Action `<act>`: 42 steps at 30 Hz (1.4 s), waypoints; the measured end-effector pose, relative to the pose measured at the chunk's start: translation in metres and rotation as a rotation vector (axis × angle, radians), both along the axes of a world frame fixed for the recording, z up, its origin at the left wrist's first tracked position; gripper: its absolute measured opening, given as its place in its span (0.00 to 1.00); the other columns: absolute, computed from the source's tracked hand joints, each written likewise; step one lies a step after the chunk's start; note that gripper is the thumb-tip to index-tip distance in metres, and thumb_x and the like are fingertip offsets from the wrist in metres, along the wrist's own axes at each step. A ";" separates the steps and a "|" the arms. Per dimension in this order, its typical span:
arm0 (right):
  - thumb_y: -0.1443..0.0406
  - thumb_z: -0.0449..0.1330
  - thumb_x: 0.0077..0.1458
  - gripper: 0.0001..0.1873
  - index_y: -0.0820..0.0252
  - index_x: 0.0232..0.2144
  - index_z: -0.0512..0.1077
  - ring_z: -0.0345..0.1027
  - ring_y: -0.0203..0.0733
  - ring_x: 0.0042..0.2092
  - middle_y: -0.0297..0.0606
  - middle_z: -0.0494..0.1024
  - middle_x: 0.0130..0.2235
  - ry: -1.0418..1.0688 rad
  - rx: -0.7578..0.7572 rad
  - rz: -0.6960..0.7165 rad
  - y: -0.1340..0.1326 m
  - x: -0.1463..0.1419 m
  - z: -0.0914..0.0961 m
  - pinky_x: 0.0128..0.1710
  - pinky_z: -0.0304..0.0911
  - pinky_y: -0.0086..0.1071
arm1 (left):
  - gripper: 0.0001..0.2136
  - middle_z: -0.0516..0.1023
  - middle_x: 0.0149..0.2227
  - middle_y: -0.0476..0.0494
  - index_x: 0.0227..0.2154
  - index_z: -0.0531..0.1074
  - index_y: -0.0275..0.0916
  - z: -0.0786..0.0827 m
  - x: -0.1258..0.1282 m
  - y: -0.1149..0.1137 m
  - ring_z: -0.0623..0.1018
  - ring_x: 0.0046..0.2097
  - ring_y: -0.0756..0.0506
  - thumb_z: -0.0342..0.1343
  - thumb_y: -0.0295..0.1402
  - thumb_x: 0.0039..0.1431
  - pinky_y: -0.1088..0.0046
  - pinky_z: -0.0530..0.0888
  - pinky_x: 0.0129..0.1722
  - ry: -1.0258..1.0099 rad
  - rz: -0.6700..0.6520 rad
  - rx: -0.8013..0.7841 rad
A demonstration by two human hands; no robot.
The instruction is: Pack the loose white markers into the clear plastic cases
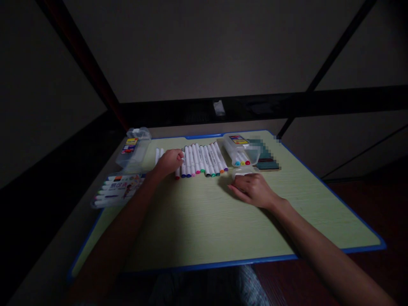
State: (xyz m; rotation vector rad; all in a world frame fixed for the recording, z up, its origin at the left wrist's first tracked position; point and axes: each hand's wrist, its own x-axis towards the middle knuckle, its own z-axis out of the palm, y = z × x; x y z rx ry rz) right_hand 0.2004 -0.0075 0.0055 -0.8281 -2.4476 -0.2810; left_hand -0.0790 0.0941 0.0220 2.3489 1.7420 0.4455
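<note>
A row of white markers [208, 160] with coloured ends lies side by side on the table. My left hand [170, 162] is closed at the row's left part, its fingertips by the upper end of a marker. It partly covers a red-ended marker [177, 173], and what the fingers hold is hidden. On the right, a clear plastic case [228, 146] lies on its side with a few markers [242, 162] inside, their blue, yellow and red ends showing. My right hand [251, 188] is closed, with curled fingers at the front flap [247, 169] of this case.
A second clear case [135, 154] stands at the far left. Nearer is a flat pack of markers [119, 190] with a printed front. A dark green flat item [267, 158] lies behind the right case. The table [204, 225] has a blue edge, and a wall rises behind it.
</note>
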 end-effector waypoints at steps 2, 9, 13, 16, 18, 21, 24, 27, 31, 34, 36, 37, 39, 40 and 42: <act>0.63 0.47 0.60 0.20 0.61 0.18 0.66 0.55 0.31 0.21 0.31 0.66 0.19 0.004 -0.006 0.002 0.000 0.000 0.000 0.24 0.46 0.29 | 0.11 0.76 0.28 0.45 0.33 0.72 0.34 -0.001 0.001 0.000 0.74 0.30 0.47 0.49 0.26 0.45 0.75 0.67 0.30 0.038 0.020 -0.010; 0.64 0.47 0.60 0.19 0.61 0.18 0.65 0.55 0.31 0.21 0.31 0.65 0.19 0.012 0.000 0.010 0.001 0.000 -0.001 0.24 0.46 0.30 | 0.13 0.77 0.33 0.42 0.40 0.69 0.34 0.001 0.005 -0.004 0.75 0.36 0.45 0.51 0.29 0.49 0.73 0.68 0.36 0.107 0.087 -0.030; 0.64 0.47 0.60 0.19 0.61 0.19 0.66 0.55 0.31 0.21 0.32 0.66 0.19 0.013 -0.005 0.020 0.001 0.000 -0.002 0.24 0.46 0.30 | 0.15 0.77 0.33 0.41 0.41 0.69 0.34 0.000 0.003 -0.003 0.75 0.37 0.43 0.52 0.31 0.49 0.70 0.69 0.37 0.094 0.098 -0.044; 0.64 0.47 0.60 0.19 0.61 0.18 0.65 0.55 0.31 0.21 0.32 0.65 0.19 0.000 -0.003 0.015 0.001 0.001 -0.002 0.24 0.46 0.31 | 0.16 0.76 0.34 0.41 0.42 0.68 0.34 0.000 0.001 -0.002 0.75 0.37 0.43 0.53 0.31 0.48 0.70 0.69 0.37 0.089 0.109 -0.051; 0.64 0.47 0.60 0.19 0.60 0.19 0.66 0.55 0.31 0.21 0.32 0.66 0.19 -0.004 0.002 0.012 0.001 0.002 -0.002 0.24 0.47 0.31 | 0.16 0.76 0.34 0.41 0.42 0.68 0.34 0.000 0.001 -0.003 0.75 0.36 0.43 0.53 0.31 0.48 0.71 0.69 0.36 0.088 0.112 -0.055; 0.64 0.47 0.60 0.19 0.60 0.19 0.66 0.55 0.31 0.21 0.32 0.66 0.19 -0.001 0.002 0.014 0.001 0.002 -0.002 0.24 0.47 0.31 | 0.15 0.77 0.33 0.42 0.41 0.69 0.35 0.001 0.003 -0.004 0.75 0.36 0.44 0.53 0.30 0.48 0.71 0.68 0.35 0.094 0.108 -0.058; 0.64 0.47 0.60 0.19 0.60 0.19 0.65 0.55 0.31 0.21 0.32 0.66 0.19 0.004 0.000 0.020 0.001 0.001 -0.001 0.24 0.47 0.30 | 0.15 0.77 0.33 0.42 0.41 0.69 0.34 0.002 0.004 -0.005 0.75 0.36 0.44 0.53 0.30 0.48 0.72 0.68 0.34 0.113 0.106 -0.060; 0.64 0.47 0.60 0.19 0.61 0.19 0.66 0.55 0.31 0.21 0.32 0.66 0.19 0.005 0.002 0.024 0.001 0.000 0.000 0.25 0.47 0.30 | 0.17 0.77 0.33 0.42 0.43 0.68 0.34 0.002 0.005 -0.005 0.75 0.36 0.44 0.53 0.31 0.48 0.72 0.69 0.35 0.125 0.114 -0.065; 0.64 0.47 0.60 0.20 0.60 0.18 0.66 0.55 0.31 0.21 0.32 0.66 0.19 -0.010 0.014 0.009 0.001 0.000 0.000 0.24 0.47 0.30 | 0.18 0.77 0.34 0.40 0.44 0.67 0.33 0.001 0.006 -0.006 0.75 0.37 0.43 0.53 0.32 0.49 0.72 0.69 0.33 0.137 0.128 -0.066; 0.64 0.47 0.60 0.20 0.60 0.18 0.66 0.56 0.32 0.21 0.32 0.66 0.19 -0.011 0.020 0.015 0.001 0.000 0.000 0.24 0.47 0.30 | 0.18 0.76 0.35 0.40 0.44 0.67 0.34 0.001 0.007 -0.007 0.75 0.37 0.42 0.52 0.31 0.48 0.71 0.69 0.33 0.142 0.140 -0.052; 0.64 0.47 0.60 0.20 0.61 0.18 0.66 0.56 0.32 0.21 0.32 0.66 0.19 -0.010 0.021 0.017 0.001 0.000 0.000 0.24 0.47 0.30 | 0.18 0.76 0.35 0.40 0.44 0.67 0.35 0.000 0.007 -0.007 0.75 0.36 0.42 0.52 0.31 0.48 0.70 0.69 0.34 0.143 0.149 -0.043; 0.64 0.47 0.60 0.20 0.61 0.18 0.66 0.56 0.31 0.21 0.32 0.66 0.19 -0.009 0.022 0.018 0.000 0.000 0.001 0.24 0.47 0.30 | 0.18 0.76 0.35 0.40 0.44 0.67 0.35 0.000 0.007 -0.007 0.75 0.36 0.42 0.52 0.32 0.47 0.70 0.69 0.34 0.141 0.157 -0.042; 0.64 0.47 0.60 0.19 0.61 0.18 0.66 0.56 0.31 0.21 0.32 0.67 0.19 -0.007 0.023 0.014 0.000 0.000 0.001 0.24 0.47 0.30 | 0.19 0.76 0.34 0.41 0.45 0.66 0.36 -0.002 0.006 -0.007 0.75 0.36 0.42 0.52 0.32 0.47 0.70 0.69 0.34 0.132 0.170 -0.048; 0.64 0.48 0.60 0.19 0.61 0.18 0.66 0.55 0.31 0.21 0.32 0.66 0.19 -0.005 0.024 0.014 0.000 0.000 0.001 0.24 0.47 0.30 | 0.20 0.76 0.34 0.41 0.45 0.66 0.36 -0.002 0.006 -0.006 0.75 0.36 0.43 0.53 0.33 0.46 0.70 0.69 0.34 0.127 0.175 -0.053; 0.64 0.48 0.60 0.20 0.61 0.18 0.66 0.55 0.31 0.21 0.32 0.66 0.19 -0.005 0.025 0.013 0.000 0.000 0.001 0.24 0.47 0.30 | 0.21 0.76 0.34 0.41 0.46 0.65 0.37 -0.004 0.004 -0.005 0.75 0.36 0.43 0.53 0.33 0.46 0.70 0.70 0.34 0.118 0.183 -0.056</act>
